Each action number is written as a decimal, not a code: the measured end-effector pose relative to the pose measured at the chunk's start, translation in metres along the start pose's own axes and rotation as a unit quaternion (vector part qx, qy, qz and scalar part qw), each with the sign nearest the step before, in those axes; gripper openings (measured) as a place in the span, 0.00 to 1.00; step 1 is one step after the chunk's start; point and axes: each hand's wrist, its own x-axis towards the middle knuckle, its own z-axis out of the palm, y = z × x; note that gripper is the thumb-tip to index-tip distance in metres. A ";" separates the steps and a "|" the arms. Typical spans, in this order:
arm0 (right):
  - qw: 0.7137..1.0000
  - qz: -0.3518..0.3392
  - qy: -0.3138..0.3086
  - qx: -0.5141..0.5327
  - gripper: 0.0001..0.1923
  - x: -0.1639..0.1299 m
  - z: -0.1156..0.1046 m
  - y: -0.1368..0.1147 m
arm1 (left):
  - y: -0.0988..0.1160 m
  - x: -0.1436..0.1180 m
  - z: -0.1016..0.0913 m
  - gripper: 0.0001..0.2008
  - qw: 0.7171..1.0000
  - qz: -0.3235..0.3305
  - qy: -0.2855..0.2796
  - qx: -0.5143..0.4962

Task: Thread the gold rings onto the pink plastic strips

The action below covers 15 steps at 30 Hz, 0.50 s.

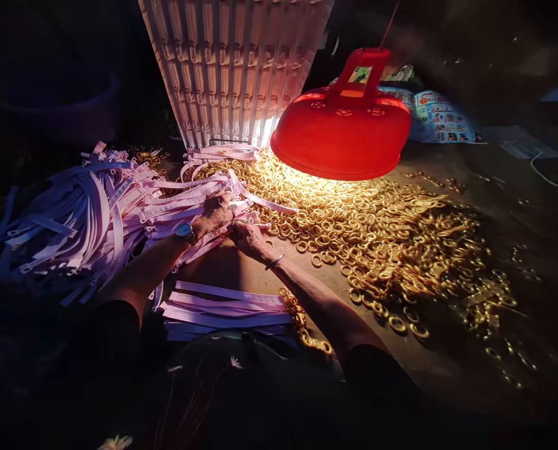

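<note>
My left hand (215,212), with a watch on its wrist, rests closed on a bundle of pale pink straps (185,206) lying across the floor. My right hand (249,237), a bangle at the wrist, pinches the end of the same straps close beside the left. A wide heap of golden rings (377,231) spreads out just to the right of both hands. A flat stack of pink straps (227,309) lies between my forearms, with a short chain of rings (307,328) at its right end.
A red lamp shade (342,134) hangs low over the rings and lights them. A white ribbed panel (234,69) stands behind. A big tangle of straps (72,219) lies at left. Printed papers (440,115) lie at the back right. The surroundings are dark.
</note>
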 end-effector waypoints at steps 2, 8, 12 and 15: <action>0.999 -0.022 0.028 0.039 0.11 -0.021 -0.005 0.012 | 0.008 -0.004 -0.001 0.06 0.999 0.021 -0.012 0.040; 0.987 0.014 0.082 0.137 0.09 -0.093 -0.032 0.044 | 0.030 -0.016 -0.013 0.17 0.994 0.034 -0.038 0.092; 0.980 0.077 0.105 0.150 0.11 -0.123 -0.048 0.047 | 0.037 -0.035 -0.012 0.09 0.997 0.024 -0.033 0.073; 0.977 0.098 0.101 0.162 0.12 -0.129 -0.051 0.035 | 0.041 -0.064 0.002 0.05 0.997 0.037 -0.064 0.025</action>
